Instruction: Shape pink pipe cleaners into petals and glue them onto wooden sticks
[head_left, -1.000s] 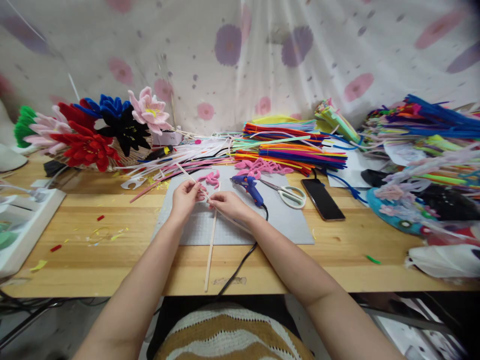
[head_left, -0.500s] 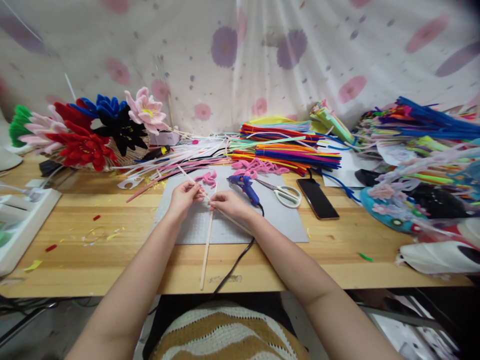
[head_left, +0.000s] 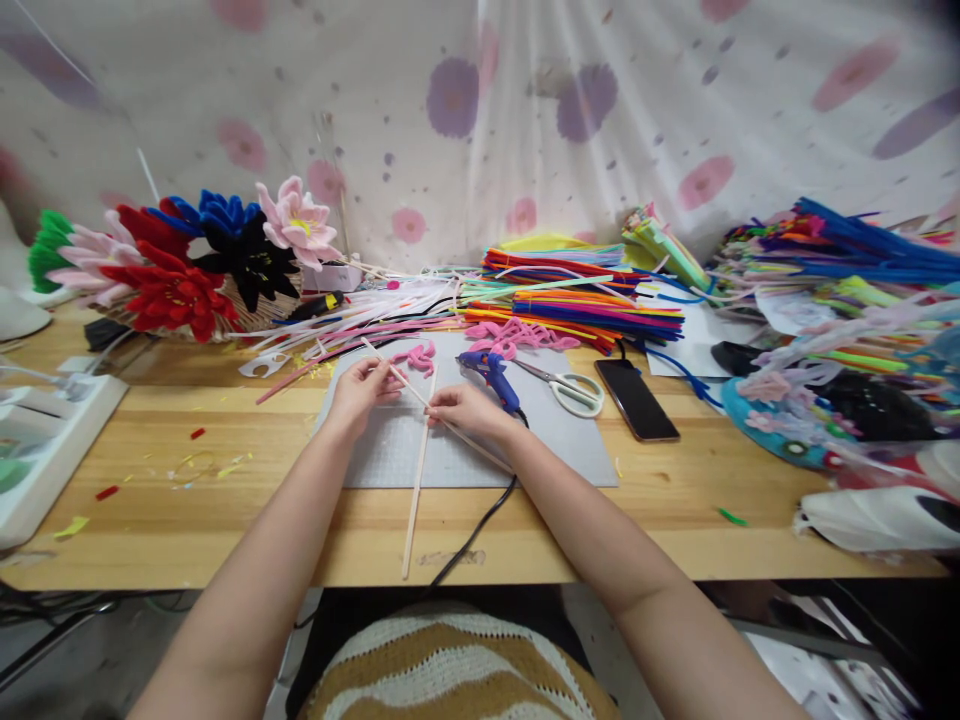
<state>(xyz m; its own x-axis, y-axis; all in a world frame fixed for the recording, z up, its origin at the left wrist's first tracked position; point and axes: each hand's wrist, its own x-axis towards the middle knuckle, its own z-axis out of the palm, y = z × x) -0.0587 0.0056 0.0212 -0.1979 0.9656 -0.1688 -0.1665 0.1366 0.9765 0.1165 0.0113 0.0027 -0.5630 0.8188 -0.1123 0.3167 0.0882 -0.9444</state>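
Note:
Over the grey mat (head_left: 382, 450), my left hand (head_left: 364, 392) pinches a thin pale pink stick (head_left: 407, 383) near its upper end. My right hand (head_left: 463, 410) has its fingers closed on the same stick further down, and the rest slants out beneath my right wrist. A second pale stick (head_left: 414, 500) lies lengthwise under the held one, its near end beyond the mat on the wood. Curled pink pieces (head_left: 417, 357) rest just behind my hands. To the right of them is a blue glue gun (head_left: 491, 375), its black cord running to the front edge.
Scissors (head_left: 576, 394) and a phone (head_left: 636, 400) lie to the right. Bundles of coloured stems (head_left: 592, 310) line the back. Fuzzy flowers (head_left: 184, 285) stand at the left, above a white power strip (head_left: 56, 450). Beaded items (head_left: 787, 420) are at the far right.
My left hand has moved slightly away from my right hand along the stick, leaving a wider stretch of it showing between them. The view has shifted slightly.

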